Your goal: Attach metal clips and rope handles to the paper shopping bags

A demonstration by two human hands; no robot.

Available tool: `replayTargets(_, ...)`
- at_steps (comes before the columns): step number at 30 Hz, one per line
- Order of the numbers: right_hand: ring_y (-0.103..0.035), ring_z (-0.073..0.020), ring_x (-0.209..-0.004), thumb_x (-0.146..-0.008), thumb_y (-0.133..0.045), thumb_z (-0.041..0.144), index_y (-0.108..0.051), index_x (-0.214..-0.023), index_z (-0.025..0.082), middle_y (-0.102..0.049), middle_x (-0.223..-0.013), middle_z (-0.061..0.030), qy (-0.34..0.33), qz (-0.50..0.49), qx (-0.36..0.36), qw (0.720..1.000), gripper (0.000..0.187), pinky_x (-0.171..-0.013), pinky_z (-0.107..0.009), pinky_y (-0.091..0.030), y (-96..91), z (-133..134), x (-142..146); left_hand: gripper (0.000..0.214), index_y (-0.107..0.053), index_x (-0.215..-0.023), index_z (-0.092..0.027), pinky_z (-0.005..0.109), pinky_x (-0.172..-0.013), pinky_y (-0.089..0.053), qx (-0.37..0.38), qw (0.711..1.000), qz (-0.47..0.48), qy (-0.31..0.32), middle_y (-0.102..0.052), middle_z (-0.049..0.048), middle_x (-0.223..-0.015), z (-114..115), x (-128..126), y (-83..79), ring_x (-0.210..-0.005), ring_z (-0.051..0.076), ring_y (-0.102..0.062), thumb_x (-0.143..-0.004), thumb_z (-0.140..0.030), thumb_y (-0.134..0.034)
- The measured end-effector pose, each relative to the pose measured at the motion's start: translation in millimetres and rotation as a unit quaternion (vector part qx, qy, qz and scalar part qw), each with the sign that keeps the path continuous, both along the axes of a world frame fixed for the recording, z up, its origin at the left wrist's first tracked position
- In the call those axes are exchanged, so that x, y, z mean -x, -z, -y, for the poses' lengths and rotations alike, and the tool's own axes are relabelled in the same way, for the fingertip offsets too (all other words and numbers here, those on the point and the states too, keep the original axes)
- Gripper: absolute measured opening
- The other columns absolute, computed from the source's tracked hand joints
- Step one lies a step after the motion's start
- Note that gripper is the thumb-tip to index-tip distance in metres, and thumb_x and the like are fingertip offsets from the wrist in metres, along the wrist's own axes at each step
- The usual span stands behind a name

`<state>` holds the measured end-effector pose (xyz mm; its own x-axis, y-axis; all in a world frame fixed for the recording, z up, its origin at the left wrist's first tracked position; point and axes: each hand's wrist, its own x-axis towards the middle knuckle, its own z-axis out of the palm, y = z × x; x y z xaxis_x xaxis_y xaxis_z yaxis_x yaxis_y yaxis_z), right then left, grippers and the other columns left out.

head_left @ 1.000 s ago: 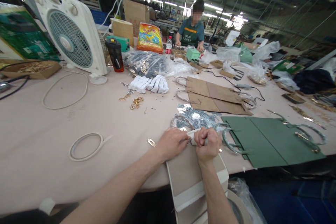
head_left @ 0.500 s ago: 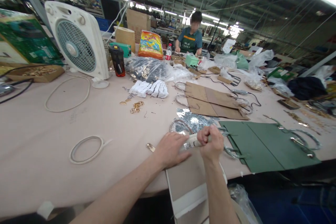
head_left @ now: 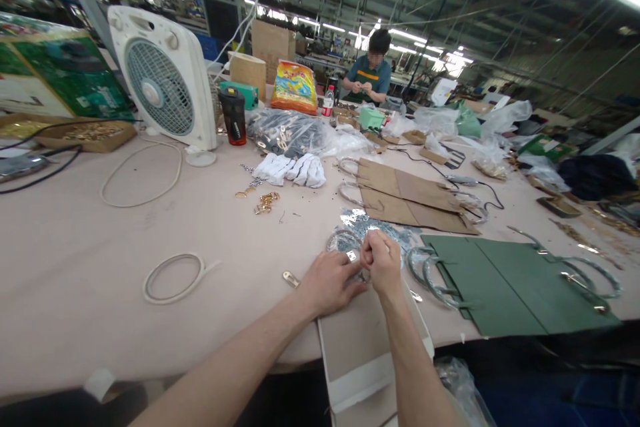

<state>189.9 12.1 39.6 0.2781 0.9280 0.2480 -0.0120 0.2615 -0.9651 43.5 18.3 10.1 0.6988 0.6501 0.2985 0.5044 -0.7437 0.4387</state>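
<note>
My left hand (head_left: 331,283) lies over the top end of a beige panel (head_left: 355,333) with white edges, fingers bent over it and thumb on the near side. Right beside those fingertips, my right hand (head_left: 381,259) is closed in a fist. What it grips is hidden; a bit of shiny metal shows between the two hands. The panel hangs over the table's front edge. A plastic-wrapped loop handle (head_left: 345,238) and a pile of small silvery pieces (head_left: 400,235) lie just beyond. A small metal fitting (head_left: 291,279) rests left of my left hand.
Green bag panels (head_left: 510,287) with wrapped handles lie to the right, brown ones (head_left: 415,197) behind. On the left are a coil of white cord (head_left: 150,280), gold hooks (head_left: 267,203), white gloves (head_left: 290,169) and a fan (head_left: 160,80). A co-worker (head_left: 370,73) sits across the table.
My right hand has moved left, close against my left fingers; the pale wrapped strip seen between them is now mostly covered. The co-worker's hands have come together. The view has shifted slightly.
</note>
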Motion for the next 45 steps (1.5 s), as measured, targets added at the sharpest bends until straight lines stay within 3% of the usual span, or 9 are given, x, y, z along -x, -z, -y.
replayTargets(2,-0.035,-0.0084,-0.044,-0.098,-0.061,0.044,-0.05,-0.061,0.02,-0.041,-0.049,0.0068,0.009,0.021,-0.022,0.999,0.045,-0.041,-0.022,-0.028,3.3,5.5,-1.7,0.039,-0.067,-0.126,-0.03,0.039,-0.085,-0.049,0.001,1.0,-0.002,0.002,-0.067,0.0069,-0.104,-0.1,-0.1,0.0,-0.099,0.027,-0.064,-0.1,-0.056,-0.056)
replayTargets(5,-0.033,-0.008,-0.042,-0.099,-0.059,0.043,-0.049,-0.063,0.021,-0.038,-0.05,0.0075,0.015,-0.025,-0.048,0.998,0.044,-0.039,-0.022,-0.026,6.6,11.9,-6.8,0.039,-0.066,-0.129,-0.033,0.04,-0.089,-0.049,0.0,1.0,0.007,0.002,-0.068,0.0056,-0.105,-0.1,0.4,1.0,-0.103,0.026,-0.064,-0.099,-0.056,-0.057)
replayTargets(11,-0.029,-0.0065,-0.037,-0.1,-0.057,0.039,-0.05,-0.067,0.021,-0.037,-0.049,0.0087,0.006,-0.124,-0.122,0.985,0.038,-0.037,-0.021,-0.022,1.3,19.5,-16.4,0.069,-0.063,-0.134,-0.031,0.042,-0.094,-0.049,0.002,1.0,0.008,-0.002,-0.067,0.0067,-0.111,0.1,1.1,2.6,-0.106,0.03,-0.063,-0.079,-0.073,-0.073)
replayTargets(18,-0.031,-0.0071,-0.039,-0.099,-0.06,0.039,-0.049,-0.064,0.021,-0.038,-0.05,0.0081,-0.046,-0.08,-0.078,0.993,0.04,-0.039,-0.022,-0.023,-5.1,19.5,-5.7,0.059,-0.066,-0.127,-0.032,0.041,-0.091,-0.048,0.004,1.0,0.0,0.001,-0.068,0.0051,-0.109,0.5,2.1,0.4,-0.104,0.029,-0.063,-0.081,-0.068,-0.073)
replayTargets(22,-0.029,-0.0074,-0.039,-0.099,-0.058,0.038,-0.048,-0.065,0.022,-0.037,-0.05,0.0081,-0.044,-0.097,-0.126,0.986,0.039,-0.039,-0.023,-0.023,-18.8,19.1,-6.6,0.064,-0.064,-0.13,-0.03,0.04,-0.089,-0.048,0.003,1.0,0.0,0.004,-0.068,0.0059,-0.111,0.0,2.6,1.2,-0.104,0.029,-0.063,-0.08,-0.069,-0.073)
replayTargets(29,-0.03,-0.0081,-0.04,-0.098,-0.062,0.038,-0.048,-0.062,0.022,-0.036,-0.049,0.008,-0.043,-0.044,-0.064,0.996,0.042,-0.039,-0.024,-0.022,-5.8,20.4,-5.8,0.058,-0.066,-0.126,-0.032,0.041,-0.089,-0.047,0.006,1.0,0.0,0.005,-0.068,0.005,-0.107,-0.1,1.5,0.8,-0.104,0.029,-0.063,-0.08,-0.068,-0.074)
replayTargets(35,-0.034,-0.0095,-0.043,-0.098,-0.059,0.037,-0.046,-0.063,0.023,-0.038,-0.049,0.0072,-0.016,-0.058,-0.163,0.985,0.041,-0.044,-0.025,-0.03,-19.4,29.2,-3.7,0.065,-0.064,-0.131,-0.031,0.042,-0.09,-0.046,0.003,1.0,0.0,0.002,-0.067,0.0063,-0.108,0.4,0.8,1.4,-0.103,0.029,-0.063,-0.079,-0.07,-0.074)
replayTargets(40,-0.034,-0.0091,-0.042,-0.099,-0.06,0.035,-0.046,-0.06,0.022,-0.039,-0.049,0.0064,-0.042,-0.022,-0.082,0.996,0.044,-0.043,-0.025,-0.025,-0.6,32.0,-3.2,0.057,-0.07,-0.119,-0.03,0.041,-0.088,-0.047,0.0,1.0,-0.015,-0.004,-0.067,0.0056,-0.1,0.4,-0.4,0.5,-0.1,0.029,-0.063,-0.08,-0.071,-0.072)
replayTargets(45,-0.03,-0.0088,-0.041,-0.098,-0.057,0.029,-0.049,-0.065,0.021,-0.035,-0.048,0.0079,-0.004,-0.114,-0.156,0.981,0.035,-0.042,-0.023,-0.026,-4.8,44.0,-11.5,0.075,-0.063,-0.135,-0.029,0.042,-0.09,-0.047,-0.003,1.0,-0.012,0.003,-0.067,0.0066,-0.108,-0.4,0.8,2.1,-0.103,0.029,-0.062,-0.076,-0.075,-0.073)
